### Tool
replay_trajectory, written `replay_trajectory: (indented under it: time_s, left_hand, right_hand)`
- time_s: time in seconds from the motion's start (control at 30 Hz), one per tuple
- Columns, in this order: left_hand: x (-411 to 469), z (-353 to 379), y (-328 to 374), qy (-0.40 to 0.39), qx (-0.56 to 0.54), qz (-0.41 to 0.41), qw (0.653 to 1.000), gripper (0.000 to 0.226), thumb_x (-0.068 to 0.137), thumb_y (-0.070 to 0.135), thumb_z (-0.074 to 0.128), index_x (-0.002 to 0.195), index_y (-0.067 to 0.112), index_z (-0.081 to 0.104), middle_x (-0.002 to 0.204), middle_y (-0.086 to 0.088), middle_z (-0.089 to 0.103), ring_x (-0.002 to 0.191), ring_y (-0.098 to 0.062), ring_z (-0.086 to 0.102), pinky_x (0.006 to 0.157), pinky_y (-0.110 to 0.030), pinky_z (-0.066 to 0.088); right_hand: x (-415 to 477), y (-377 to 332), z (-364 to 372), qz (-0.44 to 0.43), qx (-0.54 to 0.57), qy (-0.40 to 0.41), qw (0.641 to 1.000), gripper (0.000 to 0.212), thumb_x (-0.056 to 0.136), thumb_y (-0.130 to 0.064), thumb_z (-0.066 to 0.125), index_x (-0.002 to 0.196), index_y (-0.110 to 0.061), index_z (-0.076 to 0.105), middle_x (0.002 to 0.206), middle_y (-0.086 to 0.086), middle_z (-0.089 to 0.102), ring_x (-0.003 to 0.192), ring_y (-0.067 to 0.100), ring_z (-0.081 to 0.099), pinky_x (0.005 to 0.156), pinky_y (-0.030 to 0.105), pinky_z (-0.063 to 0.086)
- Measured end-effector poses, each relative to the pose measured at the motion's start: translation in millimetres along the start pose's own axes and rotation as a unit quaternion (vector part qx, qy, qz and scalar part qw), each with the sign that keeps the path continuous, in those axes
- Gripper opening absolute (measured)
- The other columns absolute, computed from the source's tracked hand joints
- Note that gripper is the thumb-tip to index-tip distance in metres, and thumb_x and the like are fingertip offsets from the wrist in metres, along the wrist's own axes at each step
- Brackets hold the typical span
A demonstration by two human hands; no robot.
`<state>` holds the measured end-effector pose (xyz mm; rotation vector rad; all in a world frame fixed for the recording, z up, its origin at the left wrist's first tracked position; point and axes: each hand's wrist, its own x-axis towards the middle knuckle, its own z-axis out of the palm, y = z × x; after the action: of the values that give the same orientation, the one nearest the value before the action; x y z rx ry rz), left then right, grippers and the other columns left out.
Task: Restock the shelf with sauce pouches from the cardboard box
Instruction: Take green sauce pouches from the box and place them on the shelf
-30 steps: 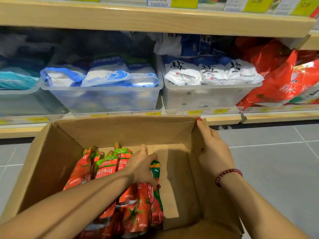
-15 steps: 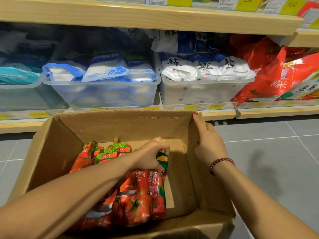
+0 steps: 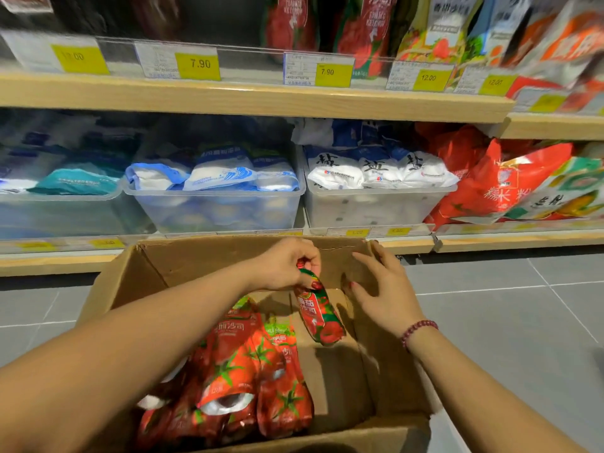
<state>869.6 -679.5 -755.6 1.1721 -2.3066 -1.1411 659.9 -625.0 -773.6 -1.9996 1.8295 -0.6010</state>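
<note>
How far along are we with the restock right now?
Done: ketchup pouches already stand on the upper shelf, though whether from the cardboard box is unclear. In hand: the left hand grips one sauce pouch by its top over the box; the right hand is open. Left: a pile of pouches in the box.

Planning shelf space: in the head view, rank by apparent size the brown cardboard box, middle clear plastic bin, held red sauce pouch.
1. brown cardboard box, though nearest the camera
2. clear plastic bin
3. red sauce pouch
</note>
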Motion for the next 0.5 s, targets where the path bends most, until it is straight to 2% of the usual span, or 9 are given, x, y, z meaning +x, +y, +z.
replay_trajectory:
  time_s: [0.07,0.1,0.17,0.2,0.23,0.27,0.33,0.4,0.5]
  left_hand:
    - [2,-21,13,0.009,0.0,0.001,1.0,0.014,0.072,-0.001,0.075,0.076,0.009,0.066,0.077,0.007,0.051,0.07,-0.007,0.051,0.063,-0.011,0.041]
    - [3,-33,21,0.013,0.005,0.005,1.0,0.015,0.073,0.001,0.075,0.076,0.012,0.066,0.079,0.007,0.053,0.073,-0.008,0.052,0.065,-0.012,0.043]
    - [3,-58,40,0.021,0.018,0.013,1.0,0.017,0.076,0.005,0.074,0.074,0.02,0.064,0.083,0.007,0.056,0.075,-0.007,0.055,0.066,-0.014,0.045]
    - [3,-70,50,0.026,0.021,0.015,0.999,0.017,0.077,0.008,0.073,0.074,0.022,0.064,0.085,0.006,0.058,0.077,-0.007,0.057,0.066,-0.017,0.047]
    - [2,-81,60,0.032,0.023,0.016,0.999,0.015,0.078,0.009,0.073,0.075,0.021,0.064,0.086,0.005,0.06,0.078,-0.009,0.059,0.066,-0.019,0.049]
    - [1,-92,70,0.042,0.024,0.018,0.999,0.013,0.078,0.01,0.073,0.077,0.02,0.065,0.087,0.004,0.061,0.08,-0.01,0.06,0.066,-0.021,0.051]
    - [0,-111,89,0.066,0.024,0.028,0.997,0.014,0.078,0.009,0.073,0.075,0.02,0.065,0.086,0.001,0.063,0.079,-0.01,0.062,0.068,-0.023,0.054]
    - [0,-128,106,0.085,0.014,0.031,0.996,0.018,0.078,0.008,0.073,0.072,0.022,0.063,0.083,0.0,0.065,0.075,-0.009,0.063,0.068,-0.022,0.056]
    - [0,-148,127,0.114,0.009,0.034,0.993,0.016,0.079,0.007,0.072,0.073,0.018,0.063,0.077,-0.002,0.066,0.068,-0.009,0.062,0.063,-0.02,0.055]
  right_hand:
    - [2,-7,-8,-0.068,0.012,-0.047,0.997,0.054,0.081,-0.03,0.066,0.132,-0.033,0.047,0.149,-0.008,0.03,0.138,0.012,0.022,0.112,0.031,0.023]
    - [4,-12,-12,-0.089,0.022,-0.087,0.992,0.057,0.08,-0.031,0.067,0.133,-0.034,0.046,0.147,-0.01,0.033,0.135,0.008,0.025,0.11,0.024,0.023]
    - [11,-27,-18,-0.106,0.061,-0.155,0.98,0.063,0.078,-0.032,0.071,0.134,-0.033,0.043,0.14,-0.012,0.04,0.124,-0.006,0.032,0.1,0.002,0.017]
    - [14,-36,-21,-0.103,0.097,-0.17,0.975,0.064,0.077,-0.033,0.074,0.133,-0.032,0.043,0.135,-0.014,0.045,0.116,-0.014,0.037,0.092,-0.006,0.018]
    - [19,-44,-25,-0.092,0.142,-0.175,0.97,0.062,0.075,-0.033,0.076,0.13,-0.032,0.046,0.128,-0.017,0.05,0.109,-0.019,0.042,0.088,-0.005,0.024]
    - [24,-53,-28,-0.078,0.186,-0.173,0.964,0.058,0.073,-0.033,0.077,0.123,-0.035,0.049,0.121,-0.019,0.055,0.105,-0.019,0.048,0.086,0.0,0.033]
    - [33,-68,-35,-0.052,0.249,-0.151,0.955,0.048,0.07,-0.032,0.079,0.108,-0.042,0.05,0.109,-0.02,0.061,0.098,-0.011,0.057,0.077,0.01,0.046]
    - [41,-82,-42,-0.047,0.286,-0.106,0.951,0.047,0.069,-0.028,0.08,0.102,-0.043,0.051,0.104,-0.019,0.063,0.092,-0.008,0.06,0.073,0.013,0.048]
    - [49,-101,-53,-0.079,0.317,-0.046,0.944,0.044,0.071,-0.019,0.079,0.101,-0.038,0.054,0.098,-0.019,0.064,0.088,-0.01,0.061,0.068,0.006,0.047]
